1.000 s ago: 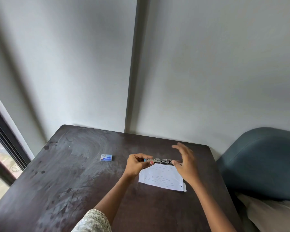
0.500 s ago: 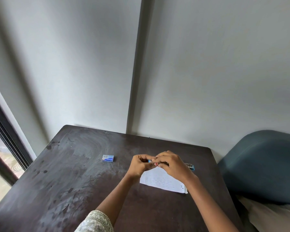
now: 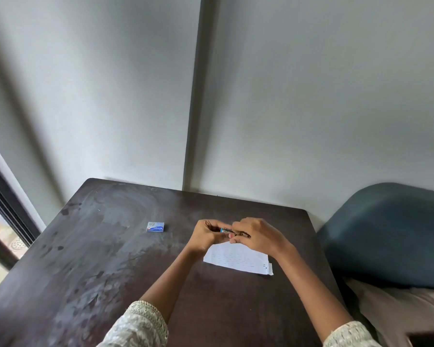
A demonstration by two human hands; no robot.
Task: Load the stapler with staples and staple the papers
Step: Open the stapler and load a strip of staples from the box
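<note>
Blue-tipped metal stapler (image 3: 232, 232) sits pinched between both hands, left hand (image 3: 209, 236) and right hand (image 3: 257, 236) closed on it just above the papers (image 3: 238, 257). Loading looks underway or barely finished; I can't tell whether staples are in. The papers lie unstapled on the worktop (image 3: 110, 259), staple box (image 3: 155, 226) well to the left.

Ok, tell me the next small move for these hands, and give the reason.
Probably close the stapler fully, then bring it down to a corner of the papers. Both the left hand and the right hand are wrapped around it above the sheets, and the staple box lies apart, untouched. Whether staples are already seated cannot be seen; the fingers hide the tray.
</note>
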